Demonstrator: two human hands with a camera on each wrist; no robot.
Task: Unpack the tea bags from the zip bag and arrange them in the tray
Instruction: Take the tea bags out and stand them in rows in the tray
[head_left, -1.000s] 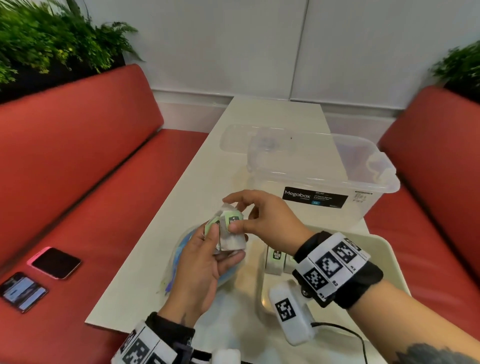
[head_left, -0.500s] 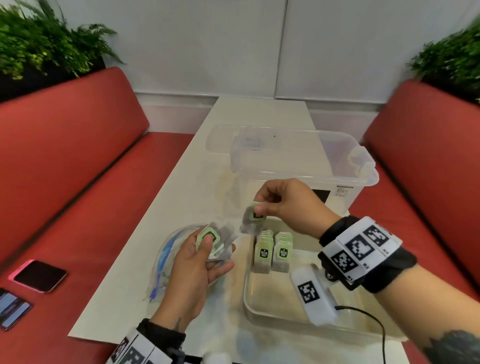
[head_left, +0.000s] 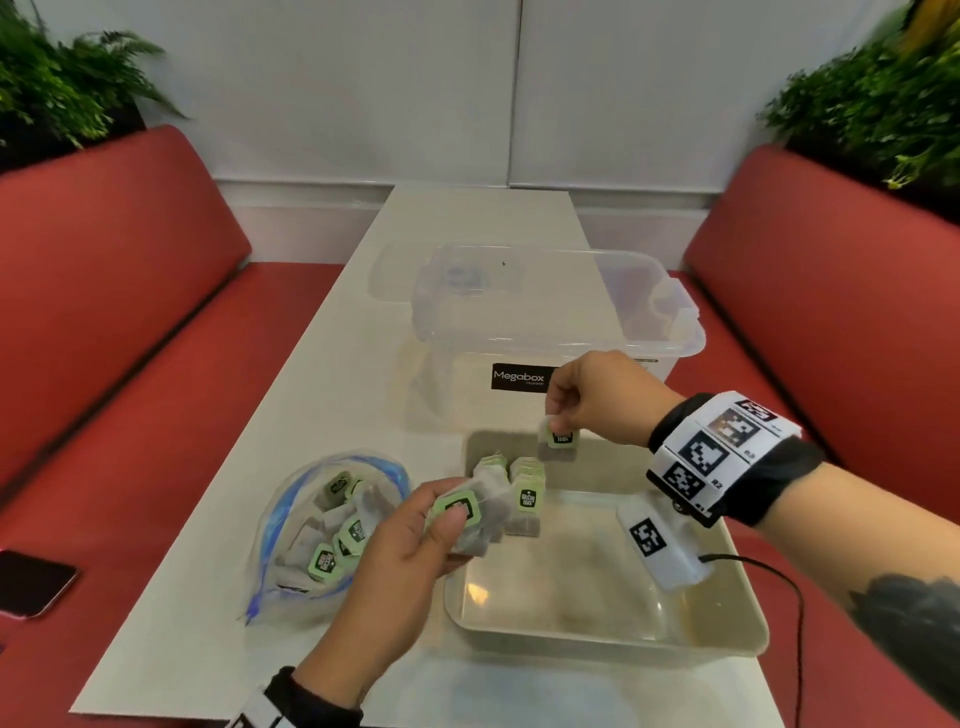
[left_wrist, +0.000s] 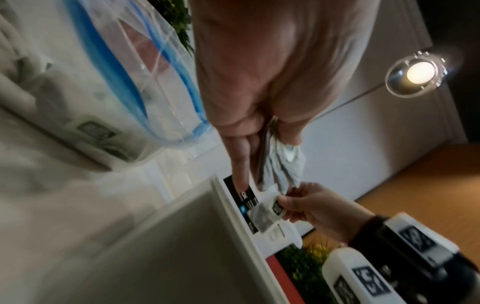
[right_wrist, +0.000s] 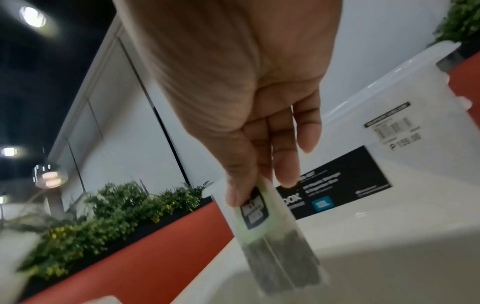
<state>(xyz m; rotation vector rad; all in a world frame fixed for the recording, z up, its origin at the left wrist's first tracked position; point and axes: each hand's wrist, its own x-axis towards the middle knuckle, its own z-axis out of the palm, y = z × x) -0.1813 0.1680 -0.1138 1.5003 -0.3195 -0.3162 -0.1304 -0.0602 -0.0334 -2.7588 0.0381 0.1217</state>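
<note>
The right hand (head_left: 602, 397) pinches one tea bag (head_left: 558, 440) by its green-tagged top, thumb in front and fingers (right_wrist: 285, 164) behind. The bag hangs straight down from the pinch, its dark lower half over the far end of the tray (head_left: 613, 631). Whether its bottom edge touches the tray floor cannot be told.

Just below and left of that pinch, two rows of tea bags (head_left: 527, 499) stand upright at the tray's far left corner, tags facing the person.

The left hand (head_left: 410, 540) grips a bunch of tea bags (head_left: 470, 514), the thumb pressing a green tag flat against the curled fingers. The bunch projects past the fingertips over the tray's left rim, close beside the standing rows. In the left wrist view, crumpled bag paper (left_wrist: 283, 162) sticks out between thumb and fingers.

Left of this hand, the zip bag (head_left: 327, 525) lies open on the table (head_left: 322, 384), blue seal gaping, with more tea bags loose inside.

Beyond the right hand stands a clear box (head_left: 561, 317) with a black label, just behind the tray. A phone (head_left: 31, 582) lies on the red bench (head_left: 130, 415), well left of both hands.
</note>
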